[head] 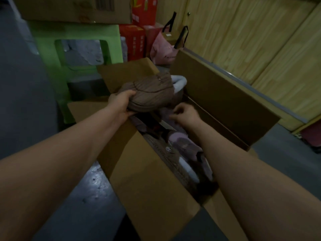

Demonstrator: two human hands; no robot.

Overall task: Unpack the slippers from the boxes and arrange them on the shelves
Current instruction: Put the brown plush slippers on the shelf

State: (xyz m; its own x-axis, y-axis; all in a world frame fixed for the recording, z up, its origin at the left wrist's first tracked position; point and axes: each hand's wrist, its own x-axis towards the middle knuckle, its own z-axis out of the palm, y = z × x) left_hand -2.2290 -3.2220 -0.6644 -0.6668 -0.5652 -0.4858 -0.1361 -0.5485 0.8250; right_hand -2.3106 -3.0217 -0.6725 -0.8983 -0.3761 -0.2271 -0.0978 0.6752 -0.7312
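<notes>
Grey floor point(26, 101), wood-panelled wall point(260, 40). Left hand point(121, 105) fingers clasp brown slippers point(149, 93) above the open cardboard box point(217, 94). Right hand point(186, 113) fingers curl over pink slippers point(182, 148) inside; grasp unclear.

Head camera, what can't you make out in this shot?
Head view:
Shelves: outside the frame.
Slippers left in the box: number unclear, dark and partly behind the right arm.
Right hand: blurred, so whether it pinches anything is unclear.
Print on the red boxes: too blurred.
</notes>
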